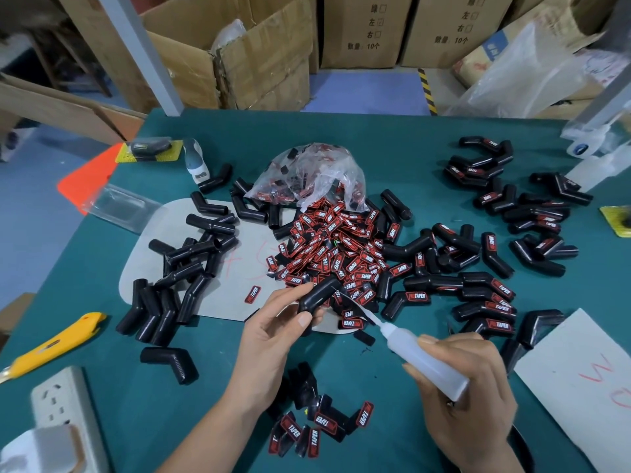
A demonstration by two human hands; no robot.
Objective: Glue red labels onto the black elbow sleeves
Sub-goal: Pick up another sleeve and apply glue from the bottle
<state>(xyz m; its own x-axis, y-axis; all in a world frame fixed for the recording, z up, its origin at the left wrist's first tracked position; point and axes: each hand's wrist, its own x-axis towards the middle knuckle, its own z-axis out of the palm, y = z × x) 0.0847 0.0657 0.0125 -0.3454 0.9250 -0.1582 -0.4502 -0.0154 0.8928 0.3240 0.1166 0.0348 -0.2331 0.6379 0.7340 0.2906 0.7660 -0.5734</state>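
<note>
Glue work is under way over a green table (426, 138). The left hand (273, 332) grips a black elbow sleeve (316, 298), thumb curled across its lower end and fingers wrapped behind, so the bend of the sleeve sticks up and to the right out of the fist. The right hand (467, 380) is closed round a translucent glue bottle (423, 360), held slanted with its thin nozzle pointing up-left; the tip sits right at the sleeve's upper side, and seems to touch it, though the blur there leaves that unsure.

Just behind the held sleeve lies a heap of red labels (338, 254) spilling from a crumpled clear plastic bag (314, 172). Bare sleeves (191, 261) are scattered to the left on a grey sheet (239, 264), and sleeves already carrying labels (491, 295) lie to the right. A few more labels (324, 425) sit near the table edge between the two forearms. A yellow utility knife (54, 346) rests at the left edge beside a white power strip (58, 401).
</note>
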